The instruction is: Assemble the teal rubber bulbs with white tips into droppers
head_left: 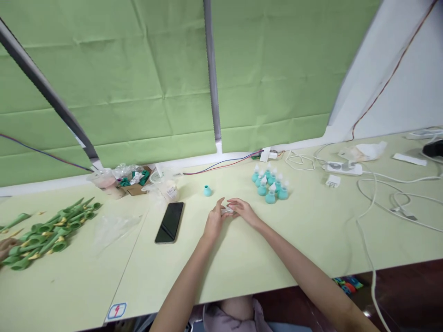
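Note:
Near the middle of the table, my left hand (216, 218) and my right hand (244, 210) meet over a small whitish, partly clear piece (226, 210). Fingers of both hands close on it from either side, and they hide much of its shape. Beyond my left hand stands a single teal, flask-shaped piece (207, 191) with an open neck. To the right and behind my hands is a group of several teal pieces (270, 197) of the same kind, with whitish pointed tops. A black phone (170, 222) lies to the left of my left hand.
Green trumpet-shaped pieces (44, 237) are piled at the left, beside another person's hand (6, 246). A plastic cup (109, 183), a small open box (136, 186) and a clear bag (116, 228) lie nearby. At right are a power strip (342, 168), a charger (332, 181) and loose white cables.

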A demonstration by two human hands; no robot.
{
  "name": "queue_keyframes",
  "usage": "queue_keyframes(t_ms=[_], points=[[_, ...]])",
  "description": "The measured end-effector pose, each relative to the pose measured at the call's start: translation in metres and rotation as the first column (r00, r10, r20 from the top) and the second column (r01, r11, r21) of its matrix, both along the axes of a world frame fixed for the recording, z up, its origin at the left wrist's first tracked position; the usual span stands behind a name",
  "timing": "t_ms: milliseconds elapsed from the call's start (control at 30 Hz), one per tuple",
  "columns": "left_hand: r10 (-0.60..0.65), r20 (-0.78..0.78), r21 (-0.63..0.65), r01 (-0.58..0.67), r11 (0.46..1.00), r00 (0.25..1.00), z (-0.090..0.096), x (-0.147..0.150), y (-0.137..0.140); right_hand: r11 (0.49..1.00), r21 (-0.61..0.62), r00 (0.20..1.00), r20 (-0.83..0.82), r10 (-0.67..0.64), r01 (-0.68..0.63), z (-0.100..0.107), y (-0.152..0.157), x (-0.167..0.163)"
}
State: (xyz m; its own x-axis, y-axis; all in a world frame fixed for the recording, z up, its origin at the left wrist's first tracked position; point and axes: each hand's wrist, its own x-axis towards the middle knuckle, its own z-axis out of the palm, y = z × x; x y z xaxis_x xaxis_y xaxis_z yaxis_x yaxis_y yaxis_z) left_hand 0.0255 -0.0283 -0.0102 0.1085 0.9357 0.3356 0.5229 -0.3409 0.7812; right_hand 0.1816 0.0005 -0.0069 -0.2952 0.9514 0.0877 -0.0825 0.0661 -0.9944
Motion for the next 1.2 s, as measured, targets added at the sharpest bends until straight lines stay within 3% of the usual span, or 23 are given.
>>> queue_keyframes(t_ms=[100, 167, 300, 367, 433, 500, 567, 700, 900, 1000, 1200], points=[[-0.017, -0.077, -0.002, 0.017, 1.000, 0.997, -0.003, 0.006, -0.007, 0.986, -0.100, 0.990, -0.060, 0.125, -0.130, -0.003, 0.000, 0.004], [-0.007, -0.132, 0.047, 0.014, 0.999, 0.991, -0.002, 0.008, -0.009, 0.978, -0.144, 0.985, -0.112, 0.133, -0.148, -0.003, 0.000, 0.006], [0.052, -0.081, 0.245, -0.031, 0.969, 0.995, 0.007, -0.006, 0.009, 0.986, -0.167, 0.967, -0.247, -0.055, 0.014, -0.004, 0.004, 0.010], [0.225, 0.041, 0.315, -0.226, 0.922, 0.974, 0.012, -0.023, 0.029, 0.974, -0.192, 0.933, -0.313, -0.179, 0.122, -0.003, 0.007, 0.014], [0.391, 0.113, 0.235, -0.407, 0.883, 0.914, 0.016, -0.042, 0.053, 0.953, -0.247, 0.899, -0.355, -0.255, 0.173, -0.003, 0.010, 0.017], [0.460, 0.128, 0.122, -0.474, 0.872, 0.879, 0.018, -0.054, 0.076, 0.937, -0.304, 0.883, -0.375, -0.283, 0.171, -0.003, 0.011, 0.019], [0.452, 0.102, 0.012, -0.456, 0.890, 0.886, 0.019, -0.057, 0.093, 0.929, -0.339, 0.879, -0.386, -0.281, 0.148, -0.003, 0.011, 0.019], [0.344, 0.068, -0.017, -0.344, 0.939, 0.936, 0.022, -0.040, 0.102, 0.929, -0.362, 0.885, -0.406, -0.228, 0.074, -0.002, 0.007, 0.014], [0.199, 0.003, 0.042, -0.199, 0.979, 0.980, 0.027, -0.009, 0.063, 0.976, -0.154, 0.924, -0.328, -0.197, 0.153, 0.004, 0.004, 0.010], [0.096, -0.179, 0.116, -0.075, 0.990, 0.979, 0.024, 0.001, 0.029, 0.984, -0.013, 0.967, -0.187, -0.174, 0.175, 0.007, 0.002, 0.006], [0.119, -0.332, -0.004, -0.127, 0.992, 0.936, 0.017, 0.004, -0.009, 0.961, 0.260, 0.987, 0.104, -0.120, 0.090, 0.006, -0.005, 0.002]])
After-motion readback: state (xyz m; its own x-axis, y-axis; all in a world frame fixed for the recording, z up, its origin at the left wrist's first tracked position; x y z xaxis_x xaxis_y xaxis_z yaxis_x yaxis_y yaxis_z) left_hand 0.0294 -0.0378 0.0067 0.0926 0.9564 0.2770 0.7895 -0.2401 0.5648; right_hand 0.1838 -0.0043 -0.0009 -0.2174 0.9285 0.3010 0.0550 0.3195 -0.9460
